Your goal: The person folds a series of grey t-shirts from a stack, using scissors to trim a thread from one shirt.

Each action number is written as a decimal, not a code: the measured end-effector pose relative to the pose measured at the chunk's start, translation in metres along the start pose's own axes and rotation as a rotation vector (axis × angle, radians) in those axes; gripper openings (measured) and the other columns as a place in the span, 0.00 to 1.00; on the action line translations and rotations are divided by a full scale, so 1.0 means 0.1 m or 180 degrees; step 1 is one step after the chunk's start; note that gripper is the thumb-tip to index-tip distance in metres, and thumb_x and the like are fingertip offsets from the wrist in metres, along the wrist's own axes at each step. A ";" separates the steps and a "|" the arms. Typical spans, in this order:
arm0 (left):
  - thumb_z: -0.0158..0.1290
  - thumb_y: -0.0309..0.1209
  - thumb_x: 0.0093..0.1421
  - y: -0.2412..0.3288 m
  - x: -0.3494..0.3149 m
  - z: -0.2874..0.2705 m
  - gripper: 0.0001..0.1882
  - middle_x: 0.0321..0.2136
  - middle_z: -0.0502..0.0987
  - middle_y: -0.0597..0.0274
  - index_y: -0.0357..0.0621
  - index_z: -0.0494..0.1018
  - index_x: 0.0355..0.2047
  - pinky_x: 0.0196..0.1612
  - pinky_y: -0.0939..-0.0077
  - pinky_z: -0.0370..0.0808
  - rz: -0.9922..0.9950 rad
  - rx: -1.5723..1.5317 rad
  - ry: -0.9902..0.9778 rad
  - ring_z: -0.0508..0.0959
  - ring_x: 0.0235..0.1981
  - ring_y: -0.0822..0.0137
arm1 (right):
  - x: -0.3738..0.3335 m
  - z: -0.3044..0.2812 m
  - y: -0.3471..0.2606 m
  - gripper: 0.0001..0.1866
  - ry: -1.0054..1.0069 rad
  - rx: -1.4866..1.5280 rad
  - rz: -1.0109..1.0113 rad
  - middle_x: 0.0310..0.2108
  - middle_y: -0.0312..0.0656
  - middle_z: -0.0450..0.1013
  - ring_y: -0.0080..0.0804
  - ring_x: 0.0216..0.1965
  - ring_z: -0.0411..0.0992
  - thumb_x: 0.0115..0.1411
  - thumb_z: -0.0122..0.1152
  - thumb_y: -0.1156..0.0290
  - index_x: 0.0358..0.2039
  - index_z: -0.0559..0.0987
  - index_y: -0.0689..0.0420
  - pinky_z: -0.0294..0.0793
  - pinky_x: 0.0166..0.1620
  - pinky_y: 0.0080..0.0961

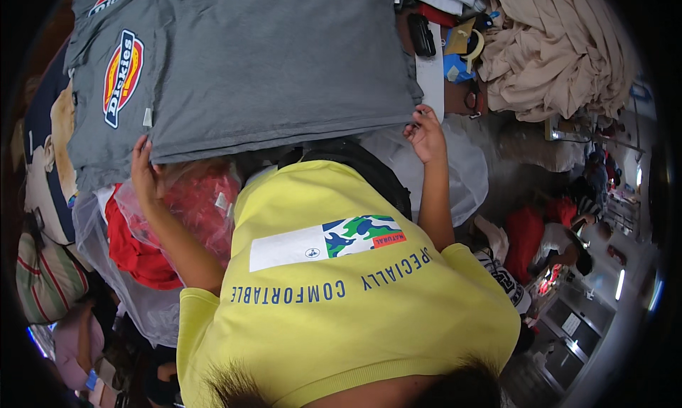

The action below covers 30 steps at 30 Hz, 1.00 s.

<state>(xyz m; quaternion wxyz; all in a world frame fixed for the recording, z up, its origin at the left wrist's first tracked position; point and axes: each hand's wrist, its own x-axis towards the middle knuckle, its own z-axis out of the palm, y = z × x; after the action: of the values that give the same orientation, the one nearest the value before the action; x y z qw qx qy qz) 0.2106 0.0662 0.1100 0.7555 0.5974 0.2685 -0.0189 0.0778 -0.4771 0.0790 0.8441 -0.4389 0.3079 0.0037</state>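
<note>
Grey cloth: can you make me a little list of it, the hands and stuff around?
Grey cloth: lying flat, oval prints on the left
Left hand: fingers at its near edge, below a white tag
Right hand: fingers at its near right corner
Upper right: beige cloth heap, tape roll
Lower left: red cloth, clear plastic

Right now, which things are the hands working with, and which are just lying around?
In the work:
- gray printed garments
- left hand and right hand, at their near edge

Seemingly just lying about:
- beige cloth heap
- tape roll
- red cloth by clear plastic
- striped fabric item
</note>
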 end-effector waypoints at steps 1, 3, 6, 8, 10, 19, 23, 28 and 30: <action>0.48 0.32 0.58 0.16 -0.12 0.17 0.13 0.30 0.71 0.64 0.43 0.66 0.43 0.28 0.85 0.71 -0.0158 -0.0657 -0.0199 0.72 0.29 0.74 | 0.03 0.02 -0.05 0.15 -0.0041 0.0326 -0.0060 0.26 0.35 0.66 0.25 0.27 0.68 0.53 0.55 0.72 0.42 0.66 0.52 0.68 0.32 0.25; 0.44 0.24 0.58 -0.29 0.52 -0.66 0.21 0.44 0.67 0.49 0.37 0.57 0.52 0.43 0.75 0.72 -0.0097 -0.2412 -0.2174 0.72 0.42 0.62 | 0.27 0.14 -0.13 0.15 -0.0258 0.0950 -0.0053 0.27 0.35 0.65 0.27 0.29 0.68 0.54 0.53 0.72 0.43 0.67 0.49 0.69 0.34 0.28; 0.44 0.22 0.57 -0.05 0.18 0.14 0.22 0.49 0.62 0.40 0.35 0.56 0.53 0.50 0.69 0.68 -0.0160 -0.1667 -0.0421 0.67 0.49 0.52 | 0.36 0.45 -0.18 0.19 -0.0215 0.0997 -0.0489 0.37 0.41 0.67 0.33 0.41 0.68 0.54 0.52 0.74 0.48 0.66 0.54 0.67 0.44 0.29; 0.44 0.22 0.56 -0.01 0.01 0.43 0.20 0.49 0.63 0.42 0.35 0.60 0.50 0.51 0.71 0.66 0.0066 -0.1144 0.0092 0.65 0.51 0.54 | 0.33 0.70 -0.22 0.18 -0.0037 0.0662 -0.0766 0.46 0.46 0.66 0.37 0.50 0.64 0.55 0.50 0.74 0.48 0.67 0.60 0.63 0.51 0.30; 0.45 0.23 0.55 -0.23 -0.03 0.56 0.19 0.48 0.65 0.46 0.36 0.61 0.49 0.52 0.67 0.63 0.1507 0.0624 0.0529 0.64 0.52 0.55 | 0.32 0.89 -0.11 0.17 0.0021 -0.0715 -0.1472 0.46 0.46 0.66 0.37 0.50 0.63 0.56 0.50 0.73 0.47 0.67 0.60 0.62 0.52 0.30; 0.46 0.38 0.56 -0.84 -0.51 1.33 0.24 0.56 0.57 0.64 0.51 0.60 0.53 0.57 0.54 0.49 0.3220 0.4348 -0.1014 0.55 0.58 0.61 | 0.22 1.44 0.25 0.24 -0.1288 -0.5274 -0.2810 0.58 0.34 0.55 0.37 0.60 0.50 0.56 0.50 0.60 0.54 0.63 0.47 0.48 0.59 0.38; 0.44 0.43 0.56 -0.88 -0.47 1.19 0.26 0.58 0.55 0.67 0.53 0.58 0.55 0.58 0.53 0.48 0.3249 0.4626 -0.1030 0.53 0.59 0.63 | 0.33 1.23 0.35 0.27 -0.1268 -0.5441 -0.2670 0.60 0.32 0.51 0.35 0.61 0.47 0.56 0.49 0.57 0.57 0.60 0.44 0.44 0.60 0.39; 0.44 0.47 0.56 -0.86 -0.41 1.13 0.28 0.59 0.54 0.66 0.55 0.56 0.57 0.58 0.52 0.44 0.3152 0.4738 -0.0842 0.52 0.60 0.63 | 0.31 1.26 0.31 0.27 -0.1306 -0.5482 -0.2593 0.60 0.32 0.51 0.33 0.62 0.47 0.56 0.50 0.57 0.57 0.60 0.43 0.44 0.60 0.37; 0.43 0.49 0.55 -0.79 -0.31 1.03 0.31 0.59 0.54 0.67 0.54 0.55 0.57 0.58 0.50 0.42 0.3087 0.4812 -0.0520 0.52 0.60 0.65 | 0.32 1.23 0.31 0.27 -0.1325 -0.5478 -0.2613 0.60 0.32 0.52 0.33 0.61 0.47 0.56 0.50 0.57 0.57 0.60 0.44 0.44 0.60 0.37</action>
<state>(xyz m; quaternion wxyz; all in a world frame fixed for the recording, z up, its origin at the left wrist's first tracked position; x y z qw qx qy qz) 0.1963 -0.0592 0.0672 0.1028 0.9791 -0.1516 0.0879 0.1585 -0.3754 0.0918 0.2083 -0.9690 -0.1321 0.0104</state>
